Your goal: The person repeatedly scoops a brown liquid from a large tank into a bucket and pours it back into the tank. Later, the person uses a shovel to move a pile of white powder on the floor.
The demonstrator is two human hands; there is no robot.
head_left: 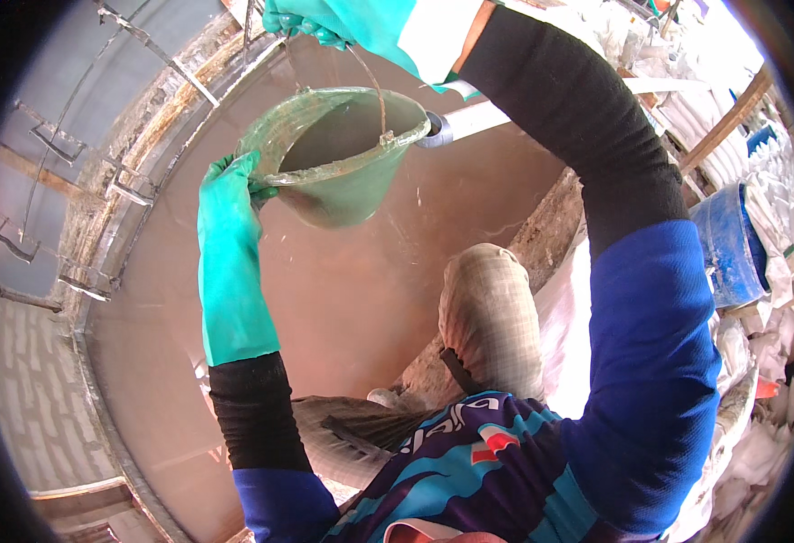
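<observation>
A green plastic bucket (352,197) hangs tilted over murky brown liquid (325,299). My right hand (338,20), in a green rubber glove, is closed at the top of its wire handle (374,77). At the bucket's left rim, my left hand (234,185) in a matching glove has its fingers wrapped over the edge. Dark shadow fills much of the bucket's inside, and I cannot tell how much it contains. A pale pipe with a grey end (469,122) shows right beside the bucket's right rim.
The liquid lies in a basin with a narrow wall (98,412) along the left. Metal rods with hooked ends (130,185) stick out over that wall. A blue barrel (727,244) and heaped white sacks (732,443) stand at the right. My bent knee (492,308) is close below the bucket.
</observation>
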